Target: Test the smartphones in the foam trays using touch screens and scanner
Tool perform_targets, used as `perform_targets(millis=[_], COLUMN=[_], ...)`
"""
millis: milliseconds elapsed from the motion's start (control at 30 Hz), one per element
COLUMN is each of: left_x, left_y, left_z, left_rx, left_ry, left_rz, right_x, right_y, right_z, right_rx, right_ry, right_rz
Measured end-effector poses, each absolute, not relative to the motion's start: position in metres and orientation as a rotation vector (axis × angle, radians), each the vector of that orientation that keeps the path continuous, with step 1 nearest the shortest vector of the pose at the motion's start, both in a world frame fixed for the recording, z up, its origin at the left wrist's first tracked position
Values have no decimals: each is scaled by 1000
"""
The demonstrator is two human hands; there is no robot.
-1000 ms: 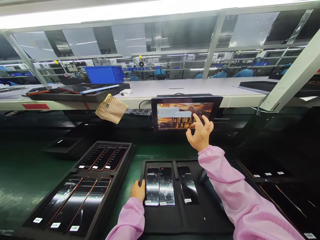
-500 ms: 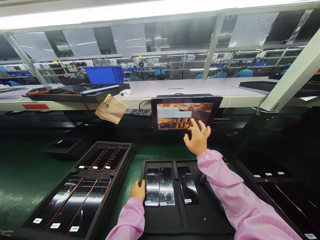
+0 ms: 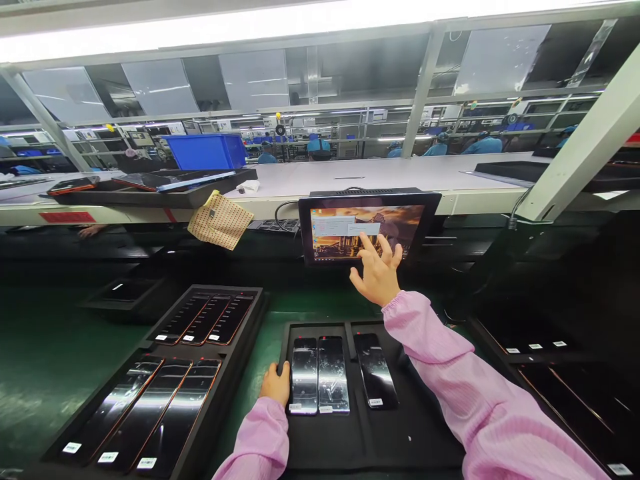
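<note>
My right hand (image 3: 379, 270) reaches up to a touchscreen monitor (image 3: 400, 230), its fingers spread and empty. The index fingertip is at a pale dialog window; whether it presses the glass I cannot tell. My left hand (image 3: 275, 385) grips the left edge of a black foam tray (image 3: 330, 443) in front of me. In that tray lie three phones, screens up with white labels at the bottom: a left phone (image 3: 304, 377), a middle phone (image 3: 333, 373) with smudges on its glass, and a right phone (image 3: 375, 370) in the other compartment.
A left tray (image 3: 239, 363) holds several orange-edged phones in two rows. Another dark tray of phones (image 3: 575, 400) lies at the right. On the shelf above are a blue bin (image 3: 205, 152) and black trays. A dotted yellowish sheet (image 3: 220, 221) hangs from its edge.
My right hand has moved left and slightly down across the monitor, its index finger shifting toward the middle of the dialog window. My left hand stays at the tray edge.
</note>
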State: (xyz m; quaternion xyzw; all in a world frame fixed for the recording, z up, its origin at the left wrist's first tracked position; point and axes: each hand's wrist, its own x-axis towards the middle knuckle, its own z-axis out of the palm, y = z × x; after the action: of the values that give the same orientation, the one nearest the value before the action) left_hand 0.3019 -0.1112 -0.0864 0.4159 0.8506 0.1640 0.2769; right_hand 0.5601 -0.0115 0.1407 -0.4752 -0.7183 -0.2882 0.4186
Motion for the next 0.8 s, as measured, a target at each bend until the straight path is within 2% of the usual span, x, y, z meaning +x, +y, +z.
perform_targets(millis=[800], left_x=[300], left_y=[-111], left_z=[-94], left_rx=[1107], left_ry=[2287], left_rz=[491], right_x=[542], right_y=[-14], right_z=[142], right_rx=[-1092], right_ry=[-1963], right_rz=[-765])
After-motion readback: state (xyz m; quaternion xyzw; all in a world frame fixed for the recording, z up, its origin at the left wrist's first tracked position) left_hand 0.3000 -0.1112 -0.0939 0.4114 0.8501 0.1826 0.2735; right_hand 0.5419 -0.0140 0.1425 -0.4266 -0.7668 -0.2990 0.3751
